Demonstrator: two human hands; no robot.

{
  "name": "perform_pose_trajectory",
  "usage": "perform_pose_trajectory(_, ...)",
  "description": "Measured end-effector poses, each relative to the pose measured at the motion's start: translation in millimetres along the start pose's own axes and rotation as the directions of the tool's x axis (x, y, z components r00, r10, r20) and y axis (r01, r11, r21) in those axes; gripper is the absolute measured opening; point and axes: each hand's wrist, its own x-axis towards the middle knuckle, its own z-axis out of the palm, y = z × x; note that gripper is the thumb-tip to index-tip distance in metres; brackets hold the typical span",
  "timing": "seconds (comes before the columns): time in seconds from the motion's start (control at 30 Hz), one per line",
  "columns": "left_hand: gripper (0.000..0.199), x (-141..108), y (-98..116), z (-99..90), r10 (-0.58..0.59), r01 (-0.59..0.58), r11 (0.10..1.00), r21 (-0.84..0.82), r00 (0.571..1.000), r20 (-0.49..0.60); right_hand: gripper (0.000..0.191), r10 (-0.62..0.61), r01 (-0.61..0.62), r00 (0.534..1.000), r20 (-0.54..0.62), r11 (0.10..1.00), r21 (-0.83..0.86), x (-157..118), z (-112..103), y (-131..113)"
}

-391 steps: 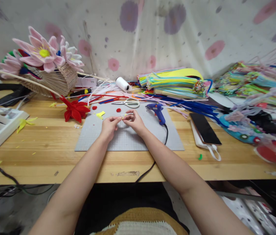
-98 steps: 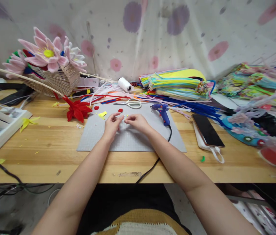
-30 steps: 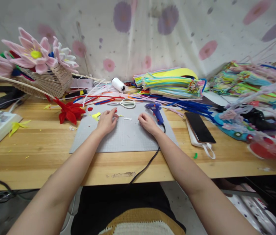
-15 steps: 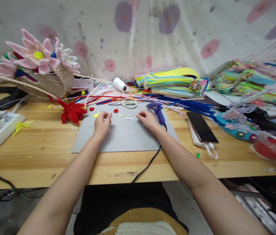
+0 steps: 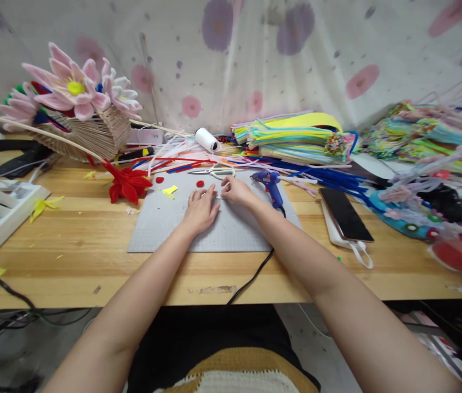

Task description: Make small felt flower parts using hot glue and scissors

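Note:
Both hands are over a grey cutting mat [image 5: 165, 232]. My left hand [image 5: 200, 210] lies low on the mat, fingers stretched and slightly apart. Close beside it, my right hand [image 5: 237, 191] has thumb and fingertips drawn together at small white bits [image 5: 220, 197]; what sits in the pinch is too small to make out. Just beyond the fingers rest white-handled scissors [image 5: 221, 173] and a red round piece [image 5: 200, 184]. A second red round piece [image 5: 159, 180] and a yellow scrap [image 5: 170, 191] lie left. Right of the hands is a blue glue gun [image 5: 271, 188].
A red fuzzy flower [image 5: 130, 185] lies left of the mat, near a white power strip [image 5: 13, 210]. Behind are a thread spool [image 5: 205, 140] and bundled pipe cleaners [image 5: 292, 136]. A phone [image 5: 345, 214] is at right; the black cord [image 5: 251, 275] crosses the front edge.
My left hand has moved right, away from the yellow scrap, and its fingers have spread. My right hand has shifted left from beside the glue gun, so the hands are now close together.

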Motion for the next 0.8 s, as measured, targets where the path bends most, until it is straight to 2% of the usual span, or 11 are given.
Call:
perform_pose_trajectory(0.17,0.058,0.3,-1.0,0.8,0.030,-0.032,0.999,0.023,0.998,0.059,0.028,-0.003,0.003,1.000,-0.007,1.000,0.006,-1.3,-0.9,0.6)
perform_pose_trajectory(0.3,0.059,-0.4,-0.8,0.2,0.041,-0.042,0.999,0.012,0.997,0.064,0.031,0.042,-0.041,0.999,-0.002,0.987,0.153,1.8,-2.8,8.7)
perform_pose_trajectory(0.5,0.058,-1.1,0.7,-0.8,0.041,-0.041,0.999,-0.002,0.998,0.051,0.033,0.039,-0.018,0.998,-0.052,0.933,0.360,3.0,-4.9,16.6)
perform_pose_trajectory(0.57,0.058,-1.1,1.3,-1.2,0.038,-0.038,0.999,-0.003,0.998,0.058,0.034,0.036,0.007,0.996,-0.077,0.871,0.490,1.1,-9.8,13.2)
perform_pose_trajectory(0.67,0.059,-0.8,1.2,-0.7,0.039,-0.038,0.999,-0.021,0.998,0.052,0.038,0.038,0.032,0.996,-0.085,0.716,0.697,-3.5,-20.5,5.6)
perform_pose_trajectory(0.73,0.063,-0.5,0.6,0.3,0.039,-0.038,0.998,-0.048,0.999,0.036,0.042,0.027,0.023,0.998,-0.051,0.627,0.779,-7.6,-25.8,1.8)
perform_pose_trajectory(0.8,0.070,-0.4,-0.2,1.4,0.041,-0.040,0.996,-0.082,0.999,0.009,0.044,0.002,0.002,1.000,-0.004,0.580,0.815,-12.0,-26.6,0.2)
